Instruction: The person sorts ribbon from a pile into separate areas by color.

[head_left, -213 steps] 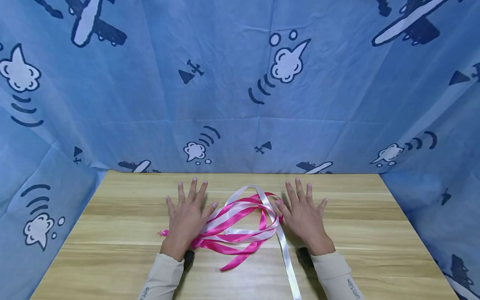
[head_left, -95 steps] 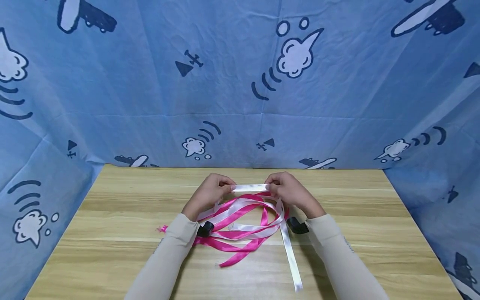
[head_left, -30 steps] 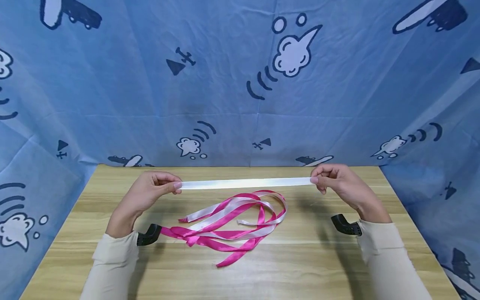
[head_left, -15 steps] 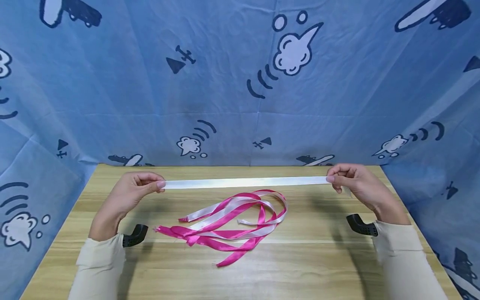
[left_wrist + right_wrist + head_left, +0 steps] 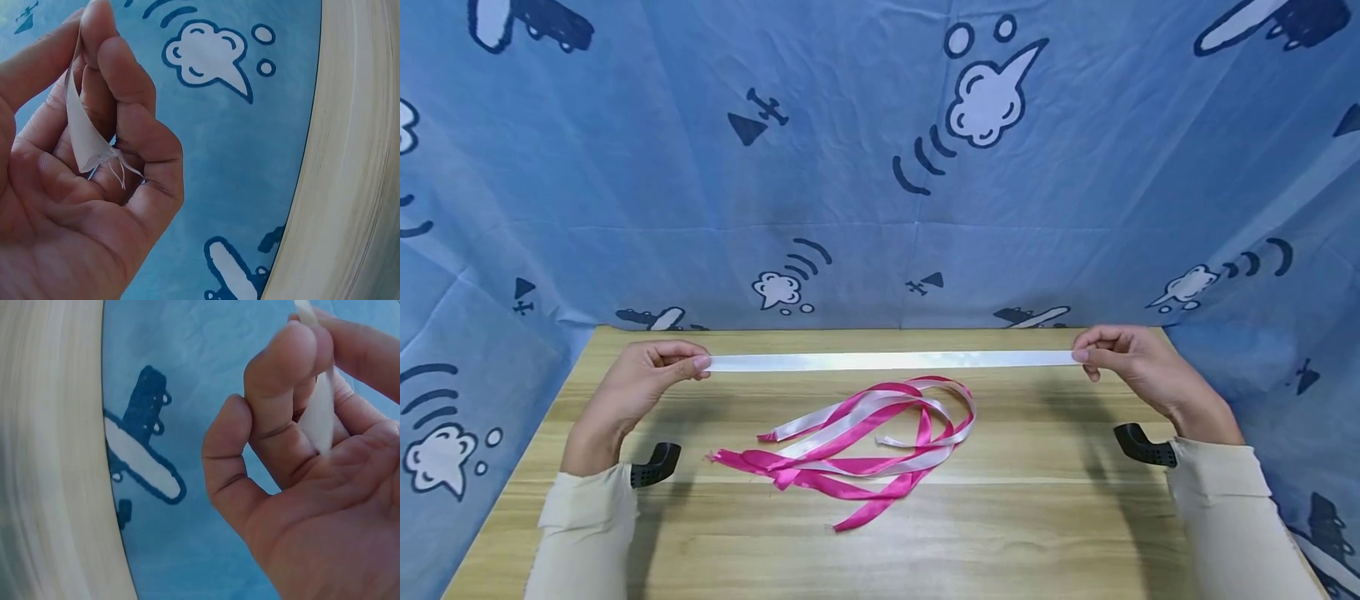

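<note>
A white satin ribbon (image 5: 887, 361) is stretched straight and level between my two hands, above the far part of the table. My left hand (image 5: 640, 379) pinches one end between thumb and fingers; in the left wrist view a short frayed tail of the ribbon (image 5: 84, 134) hangs into the palm. At the other end my right hand (image 5: 1142, 371) has the same pinch, and the right wrist view has a short tail of ribbon (image 5: 320, 419) inside that palm. Nearer to me, a loose tangle of pink and white ribbons (image 5: 865, 442) lies on the table between the hands.
The wooden table (image 5: 1000, 533) has light grain and reaches back to a blue printed cloth (image 5: 850, 167), which hangs behind and at both sides. Black wrist devices (image 5: 657, 465) stick out from the beige sleeves.
Both hands lay flat by the ribbons at first. They then took up the white ribbon, lifted it off the tangle and moved apart, drawing it out straight; over the last second they spread slightly wider.
</note>
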